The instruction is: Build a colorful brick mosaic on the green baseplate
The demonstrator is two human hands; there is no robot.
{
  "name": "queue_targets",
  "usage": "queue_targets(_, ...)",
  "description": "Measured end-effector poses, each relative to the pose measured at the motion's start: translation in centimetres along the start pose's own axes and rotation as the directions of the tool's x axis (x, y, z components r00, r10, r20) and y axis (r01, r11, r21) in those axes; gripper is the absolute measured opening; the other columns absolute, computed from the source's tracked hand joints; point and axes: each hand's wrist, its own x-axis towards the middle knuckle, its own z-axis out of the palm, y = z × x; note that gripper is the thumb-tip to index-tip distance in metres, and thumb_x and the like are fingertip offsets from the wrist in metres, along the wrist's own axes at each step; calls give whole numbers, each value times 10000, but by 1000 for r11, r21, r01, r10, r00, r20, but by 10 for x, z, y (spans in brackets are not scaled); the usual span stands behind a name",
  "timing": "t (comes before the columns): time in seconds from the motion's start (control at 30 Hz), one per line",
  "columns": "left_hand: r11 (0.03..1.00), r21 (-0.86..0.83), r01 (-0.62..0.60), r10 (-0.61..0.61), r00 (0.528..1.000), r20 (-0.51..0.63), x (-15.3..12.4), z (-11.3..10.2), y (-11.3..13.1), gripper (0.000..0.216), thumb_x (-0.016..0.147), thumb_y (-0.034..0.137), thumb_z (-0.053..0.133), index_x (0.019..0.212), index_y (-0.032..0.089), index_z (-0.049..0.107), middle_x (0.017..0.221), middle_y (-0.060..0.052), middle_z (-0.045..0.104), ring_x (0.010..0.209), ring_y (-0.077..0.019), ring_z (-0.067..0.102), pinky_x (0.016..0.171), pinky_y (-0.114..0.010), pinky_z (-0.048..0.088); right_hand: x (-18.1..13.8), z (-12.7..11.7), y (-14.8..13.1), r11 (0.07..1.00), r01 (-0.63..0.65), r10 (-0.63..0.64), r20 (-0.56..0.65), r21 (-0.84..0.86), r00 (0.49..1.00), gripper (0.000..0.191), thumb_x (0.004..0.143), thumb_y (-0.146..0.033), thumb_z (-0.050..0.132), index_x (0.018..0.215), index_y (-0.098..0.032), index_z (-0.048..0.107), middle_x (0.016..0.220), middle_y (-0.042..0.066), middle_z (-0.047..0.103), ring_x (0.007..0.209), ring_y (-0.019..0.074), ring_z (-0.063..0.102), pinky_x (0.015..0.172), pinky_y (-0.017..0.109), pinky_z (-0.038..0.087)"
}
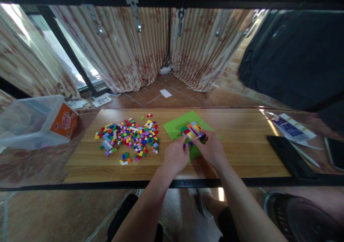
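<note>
A small multicoloured build of toy building bricks [194,130] stands on a bright green studded baseplate [176,124], which lies turned at an angle on the wooden board. My left hand [176,155] grips the build's near left side, thumb and fingers drawn together against it. From the right, my right hand [211,148] closes on the same build, its thumb at the front and fingers along the right side. My hands hide the build's lower front part. To the left spreads a loose pile of small coloured bricks [131,132].
A clear plastic bin [29,118] with an orange label stands at the far left. On the right lie a black flat case [290,156], a printed paper sheet [294,129], a white pen [306,155] and a phone [335,152]. The board's dark front edge [107,185] runs before me.
</note>
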Motion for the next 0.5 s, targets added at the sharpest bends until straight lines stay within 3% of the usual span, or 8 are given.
queue_targets(0.1,999,34,7,-7,1000,7,0,0,1,517,888,192,473,1403,169,501,1162,-131,702,1009,-251,673,918,-370,514,1,4,1,1000,7,-7,-21,0,1000,519,723,-475,678,1134,-158,657,1081,136,640,969,261,608,883,425,476)
queue_targets(0.3,998,59,4,-4,1000,8,-1,1,2,520,901,198,462,1418,157,483,1198,-146,686,1042,-274,664,935,-392,509,7,9,6,988,-122,121,15,93,993,557,649,-485,736,1108,-178,662,957,92,666,818,229,618,774,396,485)
queue_targets(0.5,998,62,-1,1,1000,2,-2,3,2,514,913,201,460,1425,163,477,1221,-153,675,1080,-283,654,951,-398,499,11,16,9,966,-168,172,-5,198,985,545,574,-423,768,1043,-175,645,905,62,665,773,204,591,739,359,468)
